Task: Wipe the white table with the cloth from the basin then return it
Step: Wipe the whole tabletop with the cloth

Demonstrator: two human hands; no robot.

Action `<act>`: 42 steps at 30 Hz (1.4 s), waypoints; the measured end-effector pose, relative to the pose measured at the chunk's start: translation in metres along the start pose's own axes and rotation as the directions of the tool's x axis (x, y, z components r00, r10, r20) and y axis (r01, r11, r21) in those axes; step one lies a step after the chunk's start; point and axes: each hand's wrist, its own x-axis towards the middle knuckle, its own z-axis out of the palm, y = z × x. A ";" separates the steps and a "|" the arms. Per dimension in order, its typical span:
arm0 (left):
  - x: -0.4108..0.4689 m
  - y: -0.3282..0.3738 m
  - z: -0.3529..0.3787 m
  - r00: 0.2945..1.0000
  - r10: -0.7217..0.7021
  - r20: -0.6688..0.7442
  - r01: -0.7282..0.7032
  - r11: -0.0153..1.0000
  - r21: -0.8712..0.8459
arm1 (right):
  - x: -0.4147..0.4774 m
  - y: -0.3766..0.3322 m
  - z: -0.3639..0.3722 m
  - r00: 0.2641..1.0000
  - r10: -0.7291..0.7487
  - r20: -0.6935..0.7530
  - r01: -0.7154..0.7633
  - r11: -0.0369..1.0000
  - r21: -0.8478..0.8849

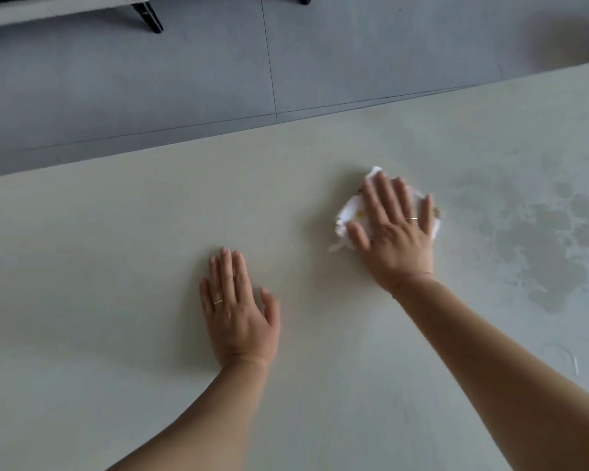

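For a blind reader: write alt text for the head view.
A right hand presses a white cloth flat on a white table, fingers spread, while the left hand rests flat on the table to its left. Further right, damp patches darken the table; grey floor lies beyond its far edge.

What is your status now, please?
Right hand flat, pressing cloth on white table. Left hand flat on table. Wet patch at right. Basin not in view.
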 end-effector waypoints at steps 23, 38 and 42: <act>-0.002 0.001 0.000 1.000 -0.011 0.016 0.012 0.999 -0.048 | -0.094 -0.039 0.019 0.958 0.286 -0.015 -0.284 0.956 0.069; -0.004 -0.002 0.005 0.999 -0.005 0.045 0.008 0.998 -0.056 | -0.128 -0.010 0.016 0.943 0.331 -0.007 -0.328 0.938 0.113; -0.009 -0.009 -0.010 0.997 0.046 0.066 -0.033 0.982 -0.187 | -0.170 -0.079 0.032 0.996 0.087 0.022 -0.089 0.991 0.104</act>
